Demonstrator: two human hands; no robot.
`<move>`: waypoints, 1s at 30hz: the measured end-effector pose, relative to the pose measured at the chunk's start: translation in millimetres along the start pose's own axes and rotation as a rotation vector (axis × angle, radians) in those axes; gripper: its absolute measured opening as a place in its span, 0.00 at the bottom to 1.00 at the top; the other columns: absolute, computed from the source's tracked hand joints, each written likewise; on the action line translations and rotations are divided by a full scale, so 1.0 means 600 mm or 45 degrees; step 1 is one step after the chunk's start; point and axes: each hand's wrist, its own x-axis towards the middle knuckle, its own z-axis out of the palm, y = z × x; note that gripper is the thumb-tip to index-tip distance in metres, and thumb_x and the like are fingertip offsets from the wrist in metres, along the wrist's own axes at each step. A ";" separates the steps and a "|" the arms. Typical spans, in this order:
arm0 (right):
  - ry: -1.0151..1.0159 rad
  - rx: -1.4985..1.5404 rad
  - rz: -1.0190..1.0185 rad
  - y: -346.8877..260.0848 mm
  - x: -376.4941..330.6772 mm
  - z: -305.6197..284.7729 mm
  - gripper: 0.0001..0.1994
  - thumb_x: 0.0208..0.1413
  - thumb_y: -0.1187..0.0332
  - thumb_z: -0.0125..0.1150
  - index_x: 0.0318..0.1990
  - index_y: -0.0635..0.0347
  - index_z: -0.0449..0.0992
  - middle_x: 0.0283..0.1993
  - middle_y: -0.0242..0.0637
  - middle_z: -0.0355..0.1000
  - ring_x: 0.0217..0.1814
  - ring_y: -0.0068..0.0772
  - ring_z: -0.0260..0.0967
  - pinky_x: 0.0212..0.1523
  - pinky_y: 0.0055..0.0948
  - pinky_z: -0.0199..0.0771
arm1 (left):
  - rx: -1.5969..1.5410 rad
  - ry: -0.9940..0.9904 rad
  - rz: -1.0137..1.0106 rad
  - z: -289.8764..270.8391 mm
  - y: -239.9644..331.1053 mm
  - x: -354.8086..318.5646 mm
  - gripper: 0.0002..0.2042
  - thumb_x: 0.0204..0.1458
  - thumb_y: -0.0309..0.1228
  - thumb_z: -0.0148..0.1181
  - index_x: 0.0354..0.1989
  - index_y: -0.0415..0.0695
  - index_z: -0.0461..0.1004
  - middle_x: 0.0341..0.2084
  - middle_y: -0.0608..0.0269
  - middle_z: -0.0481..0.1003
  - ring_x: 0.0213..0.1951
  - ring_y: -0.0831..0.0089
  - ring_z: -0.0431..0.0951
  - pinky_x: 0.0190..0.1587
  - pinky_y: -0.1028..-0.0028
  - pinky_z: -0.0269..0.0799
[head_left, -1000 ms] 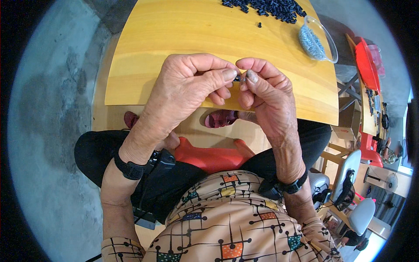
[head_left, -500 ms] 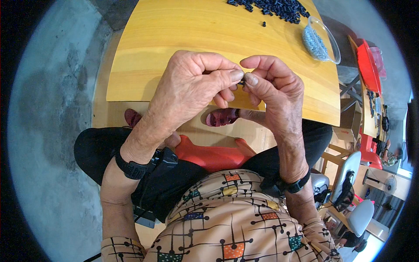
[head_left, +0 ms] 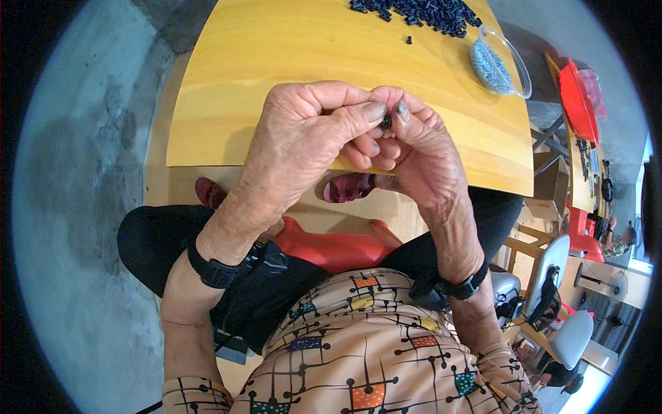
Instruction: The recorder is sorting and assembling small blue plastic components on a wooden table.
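Head cam looks straight down, close over table (head_left: 276,83) edge

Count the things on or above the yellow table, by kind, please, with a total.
Small dark piece pinched between both hands: 1
Pile of small dark pieces: 1
Loose dark piece near the pile: 1
Clear bag of small grey parts: 1
Total: 4

pile of small parts (head_left: 420,12) lies on table (head_left: 276,62), bag (head_left: 491,67) right of it.
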 end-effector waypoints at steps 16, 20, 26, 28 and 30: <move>0.137 -0.160 -0.038 -0.005 -0.017 0.001 0.10 0.53 0.72 0.55 0.42 0.65 0.72 0.30 0.33 0.71 0.25 0.19 0.65 0.27 0.16 0.68 | 0.029 0.011 -0.046 -0.004 -0.004 0.002 0.09 0.51 0.31 0.56 0.32 0.37 0.75 0.20 0.65 0.74 0.20 0.83 0.71 0.23 0.84 0.69; 0.168 -0.194 -0.044 -0.004 -0.017 -0.002 0.10 0.52 0.72 0.56 0.42 0.65 0.72 0.30 0.33 0.72 0.25 0.18 0.65 0.28 0.16 0.68 | 0.032 0.006 -0.034 -0.003 -0.009 0.004 0.09 0.51 0.31 0.56 0.32 0.37 0.75 0.19 0.65 0.73 0.20 0.83 0.70 0.23 0.84 0.68; 0.233 -0.445 -0.139 -0.005 -0.015 0.004 0.09 0.52 0.74 0.55 0.41 0.65 0.72 0.29 0.31 0.71 0.26 0.17 0.65 0.29 0.16 0.68 | -0.004 0.007 -0.002 0.002 -0.010 0.005 0.08 0.51 0.31 0.56 0.32 0.37 0.75 0.18 0.66 0.72 0.19 0.82 0.70 0.22 0.84 0.67; 0.271 -0.511 -0.169 -0.002 -0.015 0.006 0.09 0.52 0.75 0.55 0.41 0.65 0.72 0.29 0.30 0.71 0.26 0.16 0.64 0.30 0.15 0.67 | -0.011 0.005 0.034 0.004 -0.010 0.008 0.09 0.51 0.30 0.56 0.32 0.36 0.75 0.19 0.65 0.72 0.20 0.82 0.70 0.23 0.84 0.67; 0.305 -0.587 -0.212 -0.001 -0.014 0.009 0.08 0.52 0.76 0.54 0.41 0.65 0.72 0.28 0.29 0.70 0.27 0.16 0.64 0.30 0.15 0.67 | 0.005 0.060 0.022 0.010 -0.014 0.005 0.09 0.51 0.30 0.56 0.33 0.35 0.75 0.19 0.65 0.72 0.20 0.81 0.70 0.23 0.83 0.67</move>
